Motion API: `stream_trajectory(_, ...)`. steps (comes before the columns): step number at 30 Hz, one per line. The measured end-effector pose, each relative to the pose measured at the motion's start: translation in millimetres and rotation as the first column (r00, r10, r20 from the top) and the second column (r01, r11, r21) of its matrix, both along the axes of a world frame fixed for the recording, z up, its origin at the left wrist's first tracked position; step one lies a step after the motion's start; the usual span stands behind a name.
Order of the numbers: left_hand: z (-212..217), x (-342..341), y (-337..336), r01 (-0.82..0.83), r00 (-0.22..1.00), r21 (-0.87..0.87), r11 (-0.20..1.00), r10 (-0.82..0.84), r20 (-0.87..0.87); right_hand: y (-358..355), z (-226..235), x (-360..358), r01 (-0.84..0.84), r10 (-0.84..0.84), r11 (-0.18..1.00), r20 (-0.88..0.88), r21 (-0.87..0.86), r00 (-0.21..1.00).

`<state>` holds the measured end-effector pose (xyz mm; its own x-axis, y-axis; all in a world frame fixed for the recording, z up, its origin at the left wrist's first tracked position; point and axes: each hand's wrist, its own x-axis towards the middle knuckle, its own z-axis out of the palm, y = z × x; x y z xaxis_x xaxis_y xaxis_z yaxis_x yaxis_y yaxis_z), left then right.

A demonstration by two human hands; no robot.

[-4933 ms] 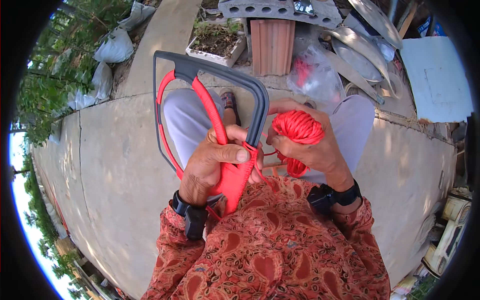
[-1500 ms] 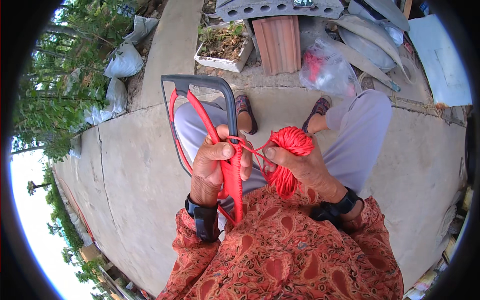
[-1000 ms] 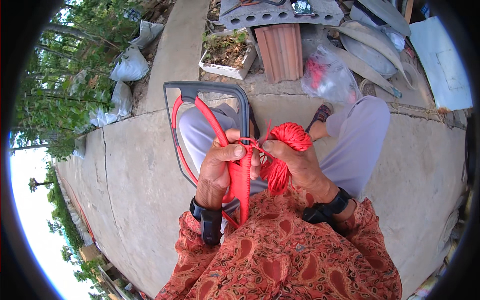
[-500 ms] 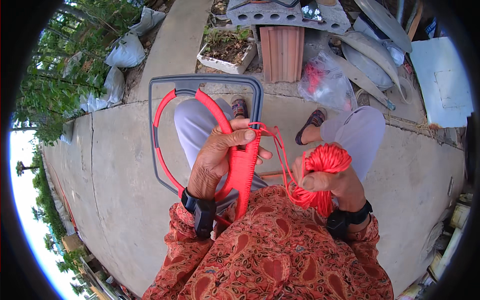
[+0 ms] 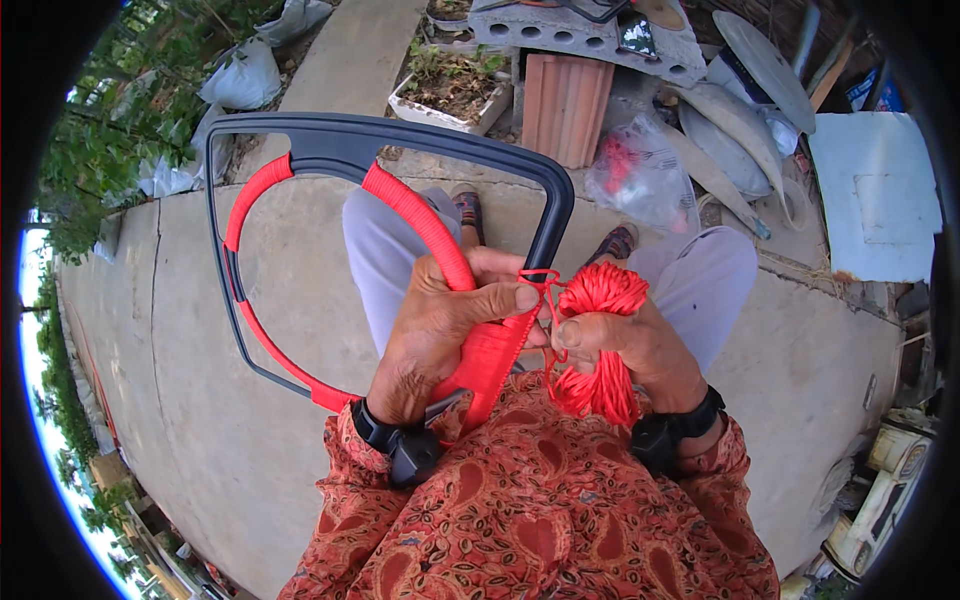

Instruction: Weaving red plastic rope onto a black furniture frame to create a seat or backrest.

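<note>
A dark grey frame (image 5: pixel 430 136) with rounded corners and a ring inside it is partly wrapped in red cord. My left hand (image 5: pixel 425 325) grips its cord-wrapped right side, the thumb pressing near the end of the wrapping. From there a loose strand of cord runs across to my right hand (image 5: pixel 650 355). That hand is closed round a thick bundle of red cord (image 5: pixel 603 290), close beside the frame's right bar. Fingertips of my left hand show behind the bar. The frame's lower edge is hidden by my left arm and shirt.
My knees stand apart on the concrete floor (image 5: pixel 270 440). Ahead are a white planter (image 5: pixel 450 110), a ribbed clay block (image 5: pixel 565 105) and a clear plastic bag (image 5: pixel 645 175) with red stuff inside. A white board (image 5: pixel 875 195) leans at the right; white sacks (image 5: pixel 243 87) lie at the left.
The frame has tilted and come up closer, its top bar swinging. My right hand has moved left with the cord bundle, nearer to my left hand, and the strand between them is shorter.
</note>
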<state>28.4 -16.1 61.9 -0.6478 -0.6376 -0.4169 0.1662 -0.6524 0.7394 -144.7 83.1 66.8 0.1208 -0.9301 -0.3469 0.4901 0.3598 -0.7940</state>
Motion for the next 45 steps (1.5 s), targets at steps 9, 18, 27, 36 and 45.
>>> stream_trajectory(9,-6,0,1,-0.02,0.998,-0.03,0.999,0.018,-0.053,-6,4,-4,0.059,-0.056,0.994,-0.033,0.093,0.998)
stream_trajectory(18,-8,1,1,0.01,0.998,-0.07,0.997,-0.014,-0.065,-9,1,-6,0.093,-0.079,0.991,-0.14,0.093,0.987)
stream_trajectory(27,-11,-2,5,0.041,0.99,-0.093,0.995,-0.053,-0.134,-14,8,-3,0.162,-0.165,0.976,0.011,0.143,0.986)
stream_trajectory(36,-10,-3,1,0.087,0.987,-0.077,0.993,-0.096,-0.125,-13,10,-1,0.172,-0.176,0.974,0.015,0.149,0.984)
stream_trajectory(45,-16,-2,-4,0.111,0.98,-0.012,0.994,-0.112,-0.163,-10,2,6,0.231,-0.236,0.967,0.036,0.106,0.971)
